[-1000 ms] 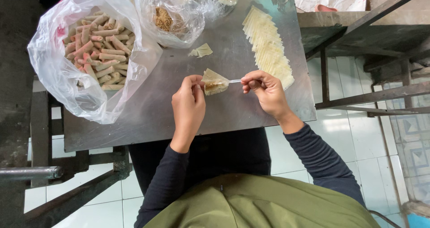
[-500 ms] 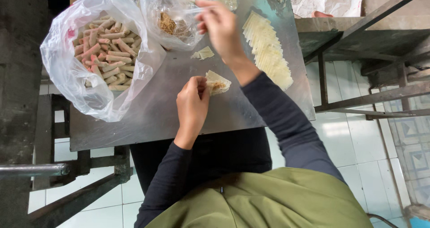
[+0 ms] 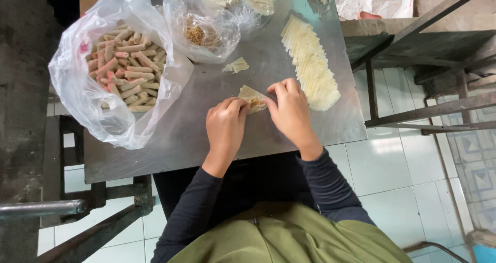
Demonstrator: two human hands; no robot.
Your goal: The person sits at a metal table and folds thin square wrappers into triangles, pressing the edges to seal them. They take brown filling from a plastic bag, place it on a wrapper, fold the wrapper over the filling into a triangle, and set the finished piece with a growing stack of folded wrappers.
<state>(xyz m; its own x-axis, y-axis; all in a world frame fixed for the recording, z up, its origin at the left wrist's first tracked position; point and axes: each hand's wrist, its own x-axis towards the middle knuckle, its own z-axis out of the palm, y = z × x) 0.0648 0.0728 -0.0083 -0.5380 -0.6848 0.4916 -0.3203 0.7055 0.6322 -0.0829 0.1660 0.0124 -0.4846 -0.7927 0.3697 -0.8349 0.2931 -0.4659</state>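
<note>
Right hand (image 3: 292,110) has returned from the filling bag (image 3: 206,28) to the wrapper (image 3: 252,97) on the table (image 3: 206,123). Both hands pinch it, left hand (image 3: 226,124) at its near-left edge. Its long axis runs left-right between them.

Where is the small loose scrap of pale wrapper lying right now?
The small pale wrapper scrap lies on the grey metal table, beyond the two hands, just below the clear plastic bag of brown filling and left of the fanned row of pale wrappers.
</note>
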